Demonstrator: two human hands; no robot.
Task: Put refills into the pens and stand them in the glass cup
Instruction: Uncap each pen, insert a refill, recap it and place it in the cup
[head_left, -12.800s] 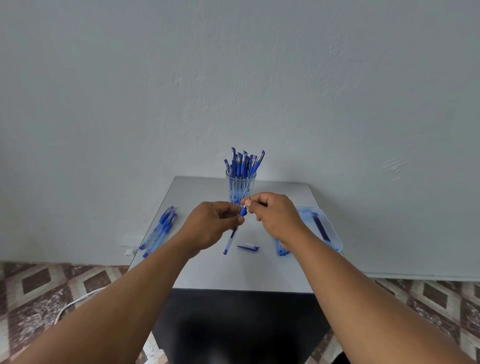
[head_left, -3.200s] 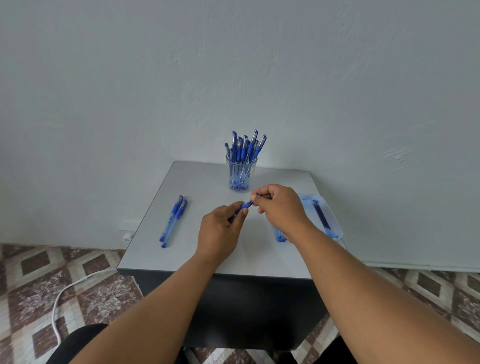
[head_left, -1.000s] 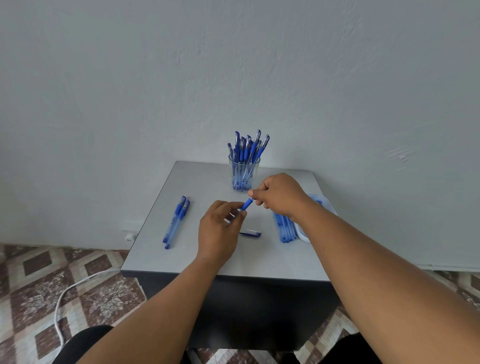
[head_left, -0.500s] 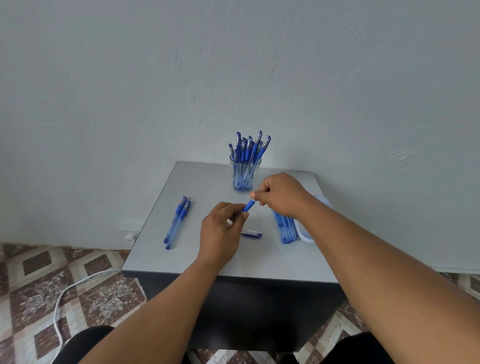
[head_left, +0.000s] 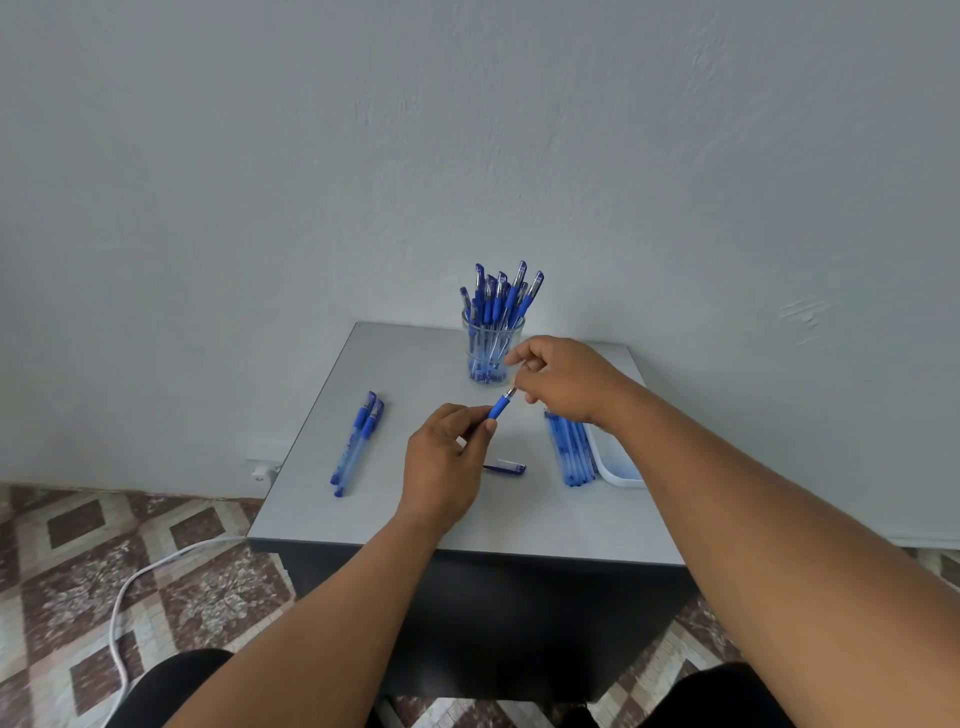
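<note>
I see the left hand (head_left: 441, 462) pinching a pen (head_left: 500, 406) above the table (head_left: 415, 514), tip slanting up toward the right hand (head_left: 563, 379), whose curled fingers pinch at that tip. Farther back, the glass cup (head_left: 492, 353) stands full of pens.

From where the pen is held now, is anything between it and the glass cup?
Only the right hand, which hovers by the pen tip, partly in front of the glass cup. The left hand holds the pen. The table between shows nothing else.
</note>
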